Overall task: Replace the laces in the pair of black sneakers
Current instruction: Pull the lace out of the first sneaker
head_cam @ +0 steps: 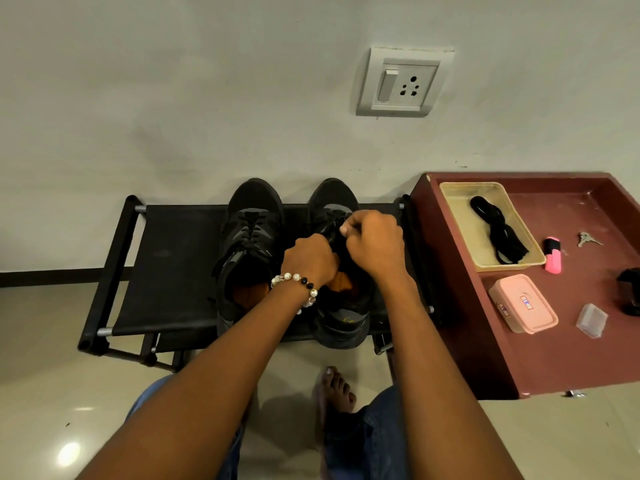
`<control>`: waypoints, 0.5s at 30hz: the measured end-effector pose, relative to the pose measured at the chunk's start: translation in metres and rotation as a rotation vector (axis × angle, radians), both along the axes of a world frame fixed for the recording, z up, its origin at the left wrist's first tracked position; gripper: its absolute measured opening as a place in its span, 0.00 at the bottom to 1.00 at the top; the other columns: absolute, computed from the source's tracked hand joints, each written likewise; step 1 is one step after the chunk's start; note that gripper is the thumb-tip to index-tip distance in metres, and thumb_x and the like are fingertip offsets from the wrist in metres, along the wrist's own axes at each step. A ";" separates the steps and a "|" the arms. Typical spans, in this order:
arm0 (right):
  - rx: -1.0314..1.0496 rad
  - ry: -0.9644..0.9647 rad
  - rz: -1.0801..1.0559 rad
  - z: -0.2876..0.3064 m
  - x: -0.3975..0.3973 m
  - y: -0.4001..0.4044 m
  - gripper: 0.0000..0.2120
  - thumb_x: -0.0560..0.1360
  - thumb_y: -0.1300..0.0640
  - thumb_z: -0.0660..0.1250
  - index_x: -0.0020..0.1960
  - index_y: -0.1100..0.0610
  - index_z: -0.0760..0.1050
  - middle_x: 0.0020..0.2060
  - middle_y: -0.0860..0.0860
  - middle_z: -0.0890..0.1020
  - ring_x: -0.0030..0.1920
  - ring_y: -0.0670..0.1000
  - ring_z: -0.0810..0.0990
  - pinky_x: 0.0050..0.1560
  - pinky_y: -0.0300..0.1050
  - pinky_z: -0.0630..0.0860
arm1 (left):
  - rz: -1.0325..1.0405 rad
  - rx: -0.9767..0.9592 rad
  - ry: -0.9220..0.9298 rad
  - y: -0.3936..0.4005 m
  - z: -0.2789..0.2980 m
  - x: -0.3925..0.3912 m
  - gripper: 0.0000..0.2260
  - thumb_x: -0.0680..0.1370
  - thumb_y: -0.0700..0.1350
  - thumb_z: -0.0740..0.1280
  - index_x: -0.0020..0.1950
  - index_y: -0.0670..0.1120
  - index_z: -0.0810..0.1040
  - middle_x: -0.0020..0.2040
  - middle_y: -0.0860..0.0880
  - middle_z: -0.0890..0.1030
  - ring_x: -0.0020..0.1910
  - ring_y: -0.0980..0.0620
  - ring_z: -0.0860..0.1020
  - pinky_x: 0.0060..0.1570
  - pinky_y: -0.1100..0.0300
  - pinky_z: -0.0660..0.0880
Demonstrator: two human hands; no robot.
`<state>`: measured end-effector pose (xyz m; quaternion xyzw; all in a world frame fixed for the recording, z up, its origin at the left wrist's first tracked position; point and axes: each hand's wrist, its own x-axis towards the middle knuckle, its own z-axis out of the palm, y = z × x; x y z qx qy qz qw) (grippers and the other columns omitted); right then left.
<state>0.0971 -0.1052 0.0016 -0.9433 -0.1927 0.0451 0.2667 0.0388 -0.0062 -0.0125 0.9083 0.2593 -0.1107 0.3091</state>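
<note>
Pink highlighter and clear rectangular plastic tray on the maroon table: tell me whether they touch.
Apart. The head view shows the pink highlighter lying just right of the clear rectangular plastic tray, with a strip of maroon table visible between them.

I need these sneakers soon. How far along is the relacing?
Early. Nothing looks finished: the left sneaker is still laced, and the spare black laces lie bundled in the tray. In hand: the left hand and right hand work at the right sneaker's laces. Both sneakers remain.
</note>
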 end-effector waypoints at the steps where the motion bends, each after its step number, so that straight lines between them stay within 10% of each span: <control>1: 0.089 0.049 -0.068 -0.001 0.001 -0.001 0.05 0.76 0.57 0.67 0.45 0.54 0.82 0.47 0.52 0.84 0.50 0.57 0.81 0.50 0.50 0.78 | 0.000 0.003 -0.001 0.000 0.000 0.000 0.10 0.81 0.48 0.61 0.50 0.41 0.73 0.54 0.38 0.78 0.52 0.36 0.77 0.42 0.53 0.70; 10: 1.553 0.587 -0.245 0.025 0.003 -0.013 0.12 0.82 0.65 0.55 0.43 0.60 0.72 0.40 0.56 0.80 0.42 0.58 0.83 0.50 0.59 0.81 | -0.004 -0.014 0.002 0.000 0.000 0.000 0.09 0.80 0.46 0.61 0.43 0.43 0.69 0.54 0.37 0.78 0.51 0.35 0.77 0.43 0.52 0.70; 13: 1.578 0.514 -0.231 0.019 0.006 -0.011 0.12 0.82 0.66 0.56 0.43 0.59 0.72 0.35 0.54 0.75 0.32 0.50 0.73 0.39 0.49 0.76 | -0.018 0.013 0.005 -0.003 0.002 0.000 0.09 0.80 0.47 0.61 0.43 0.43 0.69 0.54 0.38 0.78 0.52 0.36 0.77 0.43 0.52 0.71; 15: 1.199 0.298 -0.176 0.014 0.007 -0.009 0.09 0.81 0.65 0.59 0.45 0.57 0.75 0.36 0.51 0.76 0.33 0.47 0.74 0.37 0.44 0.75 | -0.026 0.017 0.002 -0.003 0.004 -0.001 0.09 0.80 0.47 0.62 0.45 0.43 0.70 0.54 0.38 0.78 0.52 0.36 0.77 0.43 0.52 0.71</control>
